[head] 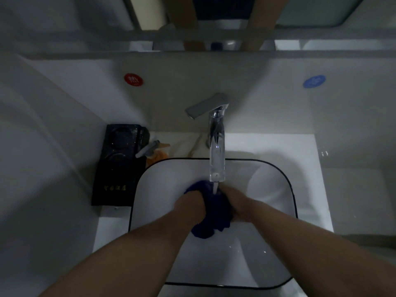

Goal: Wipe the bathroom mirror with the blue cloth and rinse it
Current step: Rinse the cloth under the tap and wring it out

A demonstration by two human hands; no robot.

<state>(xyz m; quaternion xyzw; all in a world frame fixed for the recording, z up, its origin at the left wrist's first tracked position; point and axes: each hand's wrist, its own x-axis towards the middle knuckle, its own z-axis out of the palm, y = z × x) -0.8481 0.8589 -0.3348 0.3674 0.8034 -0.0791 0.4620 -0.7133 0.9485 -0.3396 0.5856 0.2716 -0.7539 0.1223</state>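
Note:
The blue cloth is bunched up over the white sink basin, right under the chrome tap. A thin stream of water runs from the spout onto it. My left hand grips the cloth from the left, and my right hand grips it from the right. Both hands press the cloth between them. The bottom edge of the mirror shows at the top of the view, reflecting my arms.
A black tray stands on the counter left of the basin, with an orange spray bottle beside it. The tap lever is turned to the left. Red and blue round stickers mark the wall.

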